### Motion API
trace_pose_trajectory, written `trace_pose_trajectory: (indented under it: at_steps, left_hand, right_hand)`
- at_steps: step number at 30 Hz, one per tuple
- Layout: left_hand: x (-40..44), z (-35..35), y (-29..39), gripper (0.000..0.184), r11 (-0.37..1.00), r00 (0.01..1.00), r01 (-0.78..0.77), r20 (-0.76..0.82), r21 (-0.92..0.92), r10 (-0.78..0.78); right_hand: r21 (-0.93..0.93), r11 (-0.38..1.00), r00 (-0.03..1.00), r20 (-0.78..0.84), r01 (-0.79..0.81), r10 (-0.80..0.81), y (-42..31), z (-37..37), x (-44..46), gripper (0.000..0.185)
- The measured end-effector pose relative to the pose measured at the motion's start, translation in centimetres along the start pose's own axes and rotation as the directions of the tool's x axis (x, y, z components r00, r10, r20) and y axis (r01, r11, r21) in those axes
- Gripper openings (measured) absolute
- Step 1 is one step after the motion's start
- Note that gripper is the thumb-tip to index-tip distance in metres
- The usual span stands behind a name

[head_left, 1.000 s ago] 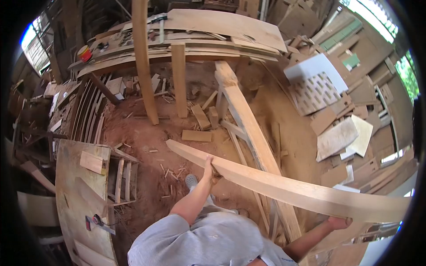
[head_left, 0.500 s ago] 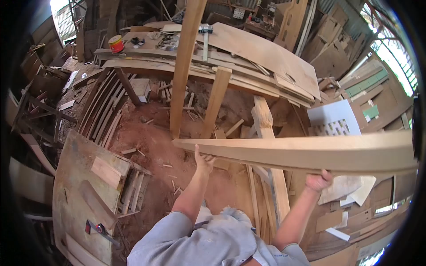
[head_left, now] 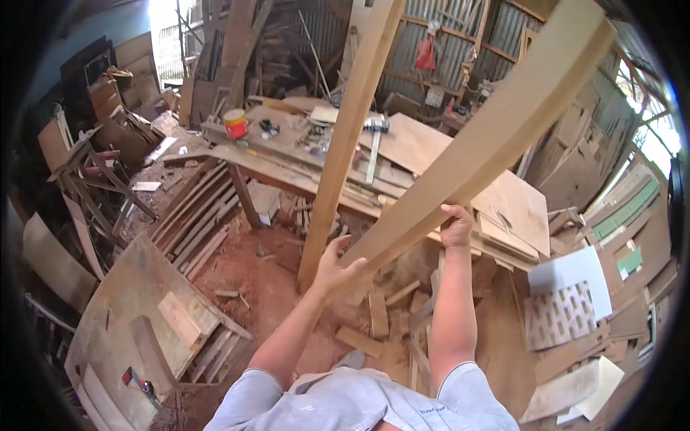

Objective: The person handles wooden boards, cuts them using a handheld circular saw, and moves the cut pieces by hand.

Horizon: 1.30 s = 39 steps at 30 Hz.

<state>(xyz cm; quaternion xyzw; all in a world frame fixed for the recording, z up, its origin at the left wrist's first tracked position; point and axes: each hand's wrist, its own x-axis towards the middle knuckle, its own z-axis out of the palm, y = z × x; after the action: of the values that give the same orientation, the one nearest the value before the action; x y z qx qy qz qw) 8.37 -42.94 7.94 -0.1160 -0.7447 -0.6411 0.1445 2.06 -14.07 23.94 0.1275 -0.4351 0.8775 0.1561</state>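
A long, thick wooden beam (head_left: 467, 154) slants up from in front of me toward the upper right, its far end close to the camera. My left hand (head_left: 336, 269) cups its lower end, thumb and fingers spread around the sides. Farther up, my right hand (head_left: 456, 225) grips the beam's underside edge, fingers partly hidden behind the wood. Just left of the beam a second wooden post (head_left: 345, 144) stands nearly upright from the dirt floor.
Behind stands a workbench (head_left: 287, 169) with boards, a red and yellow tub (head_left: 235, 123) and a clamp (head_left: 374, 144). A low table (head_left: 115, 302) is at left, holding a wood offcut (head_left: 180, 318). Scrap wood and a patterned sheet (head_left: 562, 314) lie at right.
The beam has swung from nearly level to steeply raised, its right end now high. My right hand has moved up and left with it. The view has shifted as well.
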Motion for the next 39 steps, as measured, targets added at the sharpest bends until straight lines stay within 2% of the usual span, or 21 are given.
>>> trace_pose_trajectory:
  at_steps: [1, 4, 5, 7, 9, 12, 13, 16, 17, 21, 24, 25, 28, 31, 33, 35, 39]
  left_hand:
    - [2.3, 0.7, 1.5, 0.091, 0.995, 0.999, -0.034, 0.016, 0.096, 0.033]
    - [9.0, 2.7, 3.7, 0.090, 0.965, 0.989, -0.151, 0.024, 0.213, 0.149]
    - [11.0, 3.1, 4.1, 0.092, 0.963, 0.987, -0.164, 0.036, 0.215, 0.160]
    - [14.7, 3.9, 4.3, 0.090, 0.932, 0.959, -0.270, -0.019, 0.241, 0.283]
    - [18.0, 4.3, 3.9, 0.084, 0.900, 0.914, -0.382, -0.055, 0.210, 0.401]
    - [20.6, 4.1, 5.5, 0.080, 0.951, 0.955, -0.267, -0.093, 0.155, 0.283]
    - [21.6, 4.1, 4.7, 0.072, 0.939, 0.936, -0.289, -0.151, 0.186, 0.318]
    - [24.1, 2.5, 3.6, 0.072, 0.926, 0.931, -0.302, -0.140, 0.225, 0.337]
    - [24.6, 2.2, 3.6, 0.069, 0.923, 0.925, -0.313, -0.148, 0.223, 0.349]
    - [28.4, -0.3, 1.0, 0.063, 0.935, 0.942, -0.299, -0.095, 0.190, 0.321]
    - [31.1, -2.0, -0.6, 0.059, 0.937, 0.942, -0.294, -0.108, 0.188, 0.317]
    - [32.0, -2.7, -1.3, 0.057, 0.936, 0.941, -0.300, -0.103, 0.185, 0.322]
    - [34.6, -4.8, -2.9, 0.058, 0.955, 0.953, -0.283, -0.084, 0.086, 0.290]
    - [37.3, -6.2, -4.6, 0.062, 0.925, 0.919, -0.378, -0.107, 0.038, 0.379]
    - [38.6, -7.0, -5.3, 0.064, 0.918, 0.911, -0.393, -0.118, 0.045, 0.395]
    - [39.7, -7.7, -5.9, 0.067, 0.912, 0.906, -0.411, -0.114, 0.002, 0.408]
    - [41.8, -8.6, -8.2, 0.069, 0.932, 0.917, -0.363, -0.175, -0.001, 0.357]
  right_hand:
    - [-0.014, 1.000, 0.999, 0.052, 0.000, 0.000, 0.2, 0.9, 1.7, 0.053]
    - [-0.037, 0.992, 0.976, 0.174, -0.125, 0.129, 2.4, 0.2, 7.3, 0.051]
    - [-0.058, 0.992, 0.978, 0.169, -0.113, 0.122, 3.0, 0.3, 8.5, 0.049]
    - [-0.106, 0.988, 0.979, 0.162, -0.108, 0.125, 4.2, 2.1, 9.9, 0.047]
    - [-0.203, 0.978, 0.970, 0.225, -0.051, 0.097, 4.9, 3.4, 11.2, 0.046]
    - [-0.311, 0.949, 0.948, 0.314, 0.042, 0.061, 5.5, 5.6, 13.0, 0.046]
    - [-0.340, 0.938, 0.941, 0.335, 0.070, 0.052, 6.0, 6.2, 13.6, 0.046]
    - [-0.368, 0.920, 0.938, 0.345, 0.133, 0.002, 8.1, 7.5, 15.4, 0.048]
    - [-0.447, 0.883, 0.943, 0.333, 0.143, 0.016, 8.6, 7.7, 16.0, 0.051]
    - [-0.588, 0.762, 0.945, 0.313, 0.271, -0.094, 10.2, 10.1, 18.1, 0.057]
    - [-0.700, 0.677, 0.965, 0.258, 0.227, -0.057, 11.6, 12.2, 19.8, 0.059]
    - [-0.689, 0.673, 0.957, 0.267, 0.271, -0.112, 12.8, 12.9, 20.6, 0.060]
    - [-0.758, 0.617, 0.973, 0.221, 0.210, -0.060, 14.2, 15.5, 22.2, 0.064]
    - [-0.703, 0.675, 0.973, 0.204, 0.224, -0.110, 16.4, 17.8, 23.3, 0.060]
    - [-0.796, 0.529, 0.955, 0.219, 0.294, -0.201, 18.4, 18.7, 24.0, 0.057]
    - [-0.825, 0.380, 0.885, 0.276, 0.418, -0.376, 20.5, 19.2, 25.3, 0.056]
    - [-0.817, 0.500, 0.958, 0.227, 0.286, -0.177, 20.6, 20.6, 26.7, 0.056]
